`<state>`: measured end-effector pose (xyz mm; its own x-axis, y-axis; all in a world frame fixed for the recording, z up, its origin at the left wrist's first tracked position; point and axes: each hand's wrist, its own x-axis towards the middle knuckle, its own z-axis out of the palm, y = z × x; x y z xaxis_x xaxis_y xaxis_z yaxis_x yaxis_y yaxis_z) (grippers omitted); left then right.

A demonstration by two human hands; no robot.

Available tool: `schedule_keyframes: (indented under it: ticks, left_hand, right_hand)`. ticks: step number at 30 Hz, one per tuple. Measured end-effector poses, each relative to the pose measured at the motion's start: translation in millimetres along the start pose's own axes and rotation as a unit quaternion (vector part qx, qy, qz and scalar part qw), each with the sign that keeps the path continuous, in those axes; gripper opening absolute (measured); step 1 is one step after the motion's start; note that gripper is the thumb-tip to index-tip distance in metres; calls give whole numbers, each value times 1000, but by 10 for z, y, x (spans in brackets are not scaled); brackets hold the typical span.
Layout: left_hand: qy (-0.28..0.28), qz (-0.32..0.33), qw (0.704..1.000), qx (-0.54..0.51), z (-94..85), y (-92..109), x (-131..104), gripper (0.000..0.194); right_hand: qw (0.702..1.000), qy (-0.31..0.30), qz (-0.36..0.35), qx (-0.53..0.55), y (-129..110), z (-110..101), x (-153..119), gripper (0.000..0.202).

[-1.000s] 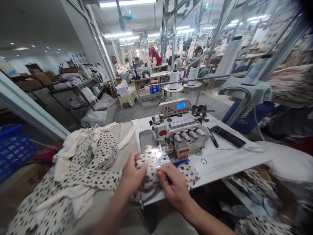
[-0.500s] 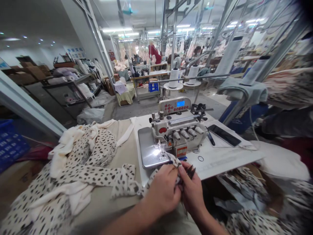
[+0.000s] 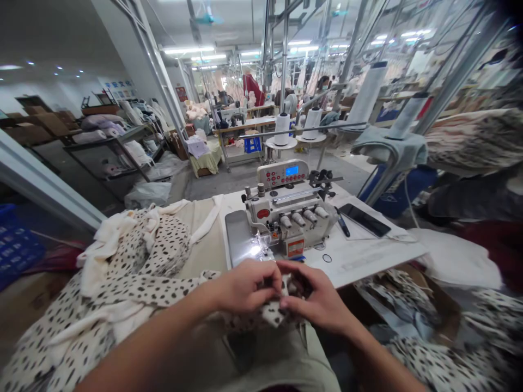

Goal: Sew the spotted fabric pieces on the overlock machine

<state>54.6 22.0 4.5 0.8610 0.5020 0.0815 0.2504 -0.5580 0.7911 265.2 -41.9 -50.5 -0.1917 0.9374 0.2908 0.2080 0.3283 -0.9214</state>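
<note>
In front of the sewing machine [image 3: 286, 218], both of my hands are closed on a piece of spotted fabric [image 3: 273, 314]. My left hand [image 3: 247, 286] pinches it between thumb and curled fingers. From the other side, my right hand [image 3: 316, 296] grips the same cloth, its thumb on top and index finger arched toward the left hand. Part of the cloth is hidden behind the fingers. Something dark shows under the right palm, but I cannot make out what it is. The machine's lamp lights its metal plate [image 3: 237, 234], just beyond my left hand.
More spotted fabric [image 3: 167, 245] with cream edging is heaped on the left of the table. A phone [image 3: 365, 219] and a dark pen-like tool [image 3: 343, 224] lie right of the machine. Thread cones [image 3: 281, 129] stand behind it. A carton [image 3: 445, 310] with scraps is at lower right.
My hands have drawn back from the machine's front and turned, with the cloth now raised between the fingertips. Dark pointed blades seen at my right hand earlier no longer show clearly.
</note>
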Motion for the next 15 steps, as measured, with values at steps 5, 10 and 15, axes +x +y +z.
schedule_keyframes:
  ticks: [5, 10, 15]
  left_hand:
    - [-130, -145, 979, -65, -416, 69, -21, 44]
    - [-207, -238, 946, 76, -1021, 12, -42, 50]
    - [-111, -232, 927, 273, -1758, -123, 66, 29]
  right_hand:
    - [998, -26, 61, 13, 23, 88, 75, 25]
    - [991, 52, 121, 12, 166, 118, -26, 32]
    - [976, 89, 193, 48, 345, 248, -409, 42]
